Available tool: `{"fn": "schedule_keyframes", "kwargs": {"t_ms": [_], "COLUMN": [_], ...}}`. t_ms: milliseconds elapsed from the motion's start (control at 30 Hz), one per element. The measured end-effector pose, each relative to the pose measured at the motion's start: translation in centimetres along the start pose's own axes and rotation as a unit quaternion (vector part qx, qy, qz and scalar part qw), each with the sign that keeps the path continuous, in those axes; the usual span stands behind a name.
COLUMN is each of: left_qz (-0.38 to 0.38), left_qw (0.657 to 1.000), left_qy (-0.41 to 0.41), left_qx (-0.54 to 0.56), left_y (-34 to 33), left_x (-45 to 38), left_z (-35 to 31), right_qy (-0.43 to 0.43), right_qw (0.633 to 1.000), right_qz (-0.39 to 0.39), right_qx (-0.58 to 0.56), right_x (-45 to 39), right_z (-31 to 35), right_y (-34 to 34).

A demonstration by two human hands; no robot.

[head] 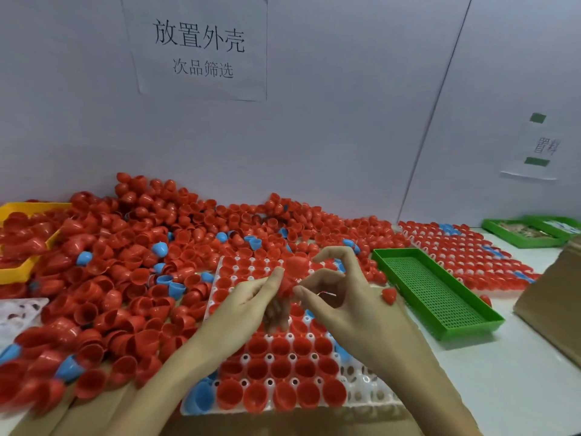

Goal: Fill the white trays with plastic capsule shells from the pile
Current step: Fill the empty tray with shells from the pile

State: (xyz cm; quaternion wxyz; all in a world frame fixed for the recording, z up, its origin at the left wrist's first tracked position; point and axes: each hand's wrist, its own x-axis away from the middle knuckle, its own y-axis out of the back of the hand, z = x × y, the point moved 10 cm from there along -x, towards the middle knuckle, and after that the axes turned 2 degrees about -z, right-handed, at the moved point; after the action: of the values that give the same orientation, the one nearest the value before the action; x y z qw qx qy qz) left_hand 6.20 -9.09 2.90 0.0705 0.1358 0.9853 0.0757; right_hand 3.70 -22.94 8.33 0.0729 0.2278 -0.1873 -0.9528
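A white tray (361,383) lies in front of me, most of its holes holding red shells and a few blue ones. Above its middle, my left hand (251,297) and my right hand (342,294) meet at a red capsule shell (292,272). My left fingers grip its lower part; my right thumb and forefinger pinch it from the right, the other right fingers raised. A big pile of red and blue shells (132,262) covers the table to the left and behind. A second filled tray (468,253) lies at the back right.
An empty green mesh tray (440,297) lies right of the white tray, a loose red shell (389,295) beside it. A yellow bin (12,269) sits far left, green trays (528,234) far right, a cardboard box (556,303) at the right edge. Another white tray (15,316) peeks at left.
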Motion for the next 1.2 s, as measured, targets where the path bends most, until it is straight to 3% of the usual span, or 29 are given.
{"fn": "schedule_keyframes", "kwargs": {"t_ms": [367,500,700,933,1200], "left_qz": [0.052,0.010,-0.068,-0.111,-0.120], "left_qw": [0.998,0.999,0.996,0.992,0.990], "left_qy": [-0.012,-0.032,-0.049,-0.063,-0.074], "left_qx": [-0.037,-0.023,-0.011,-0.016,-0.031], "left_y": [-0.8,0.9,3.7,4.9,5.2], "left_x": [0.2,-0.3,-0.6,-0.6,-0.8], "left_z": [0.3,-0.5,-0.8,-0.6,-0.4], "right_qy": [0.069,-0.009,-0.044,-0.097,-0.095], "right_qw": [0.981,0.975,0.951,0.909,0.864], "right_qz": [-0.032,0.072,0.206,0.293,0.322], "right_qx": [0.179,0.211,0.227,0.279,0.376], "right_x": [0.4,0.8,3.5,5.5,5.0], "right_z": [0.1,-2.5,-4.2,-5.5,-5.7], "right_y": [1.1,2.9,4.5,2.9,1.5]}}
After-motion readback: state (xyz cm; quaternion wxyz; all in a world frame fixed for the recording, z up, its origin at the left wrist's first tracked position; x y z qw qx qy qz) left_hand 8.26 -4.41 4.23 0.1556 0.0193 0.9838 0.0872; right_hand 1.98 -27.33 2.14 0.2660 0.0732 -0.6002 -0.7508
